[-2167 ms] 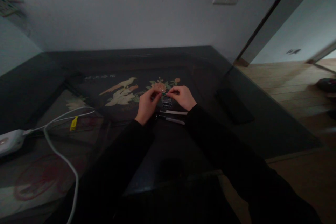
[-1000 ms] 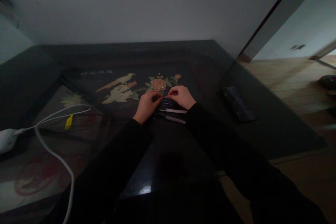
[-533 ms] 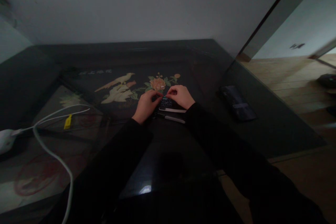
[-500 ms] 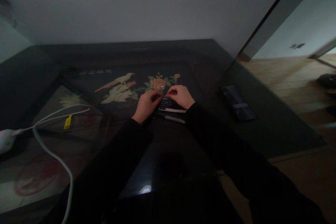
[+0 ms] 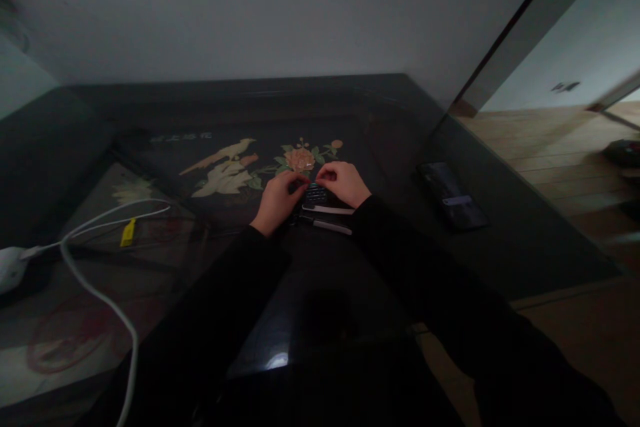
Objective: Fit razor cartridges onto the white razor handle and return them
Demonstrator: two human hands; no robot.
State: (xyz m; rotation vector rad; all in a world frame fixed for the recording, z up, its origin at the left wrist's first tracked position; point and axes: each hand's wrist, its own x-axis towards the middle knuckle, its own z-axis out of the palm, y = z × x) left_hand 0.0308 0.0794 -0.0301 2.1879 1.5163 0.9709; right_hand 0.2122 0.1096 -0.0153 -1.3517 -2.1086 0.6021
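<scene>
My left hand (image 5: 280,199) and my right hand (image 5: 345,183) almost meet over the dark glass tabletop, thumb and fingers pinched on each. Just below the fingertips lies a small dark piece (image 5: 316,194) with rows of pale marks; its kind is too small to make out. Both pinches are at its far edge, and whatever they hold is hidden. Nearer me, under the right wrist, is a slim pale strip-like tool (image 5: 327,209). Beside it lies a slim tool with a grey handle (image 5: 333,227) and a dark tip.
A black phone (image 5: 453,197) lies to the right. White cables (image 5: 107,303) run from a white plug (image 5: 13,267) across the left side, near a yellow tag (image 5: 128,232). A bird-and-flower picture (image 5: 300,159) shows in the tabletop, with the wall behind.
Hardly anything differs. Both hands keep their pinched pose over the small dark piece, and the view has shifted very slightly.
</scene>
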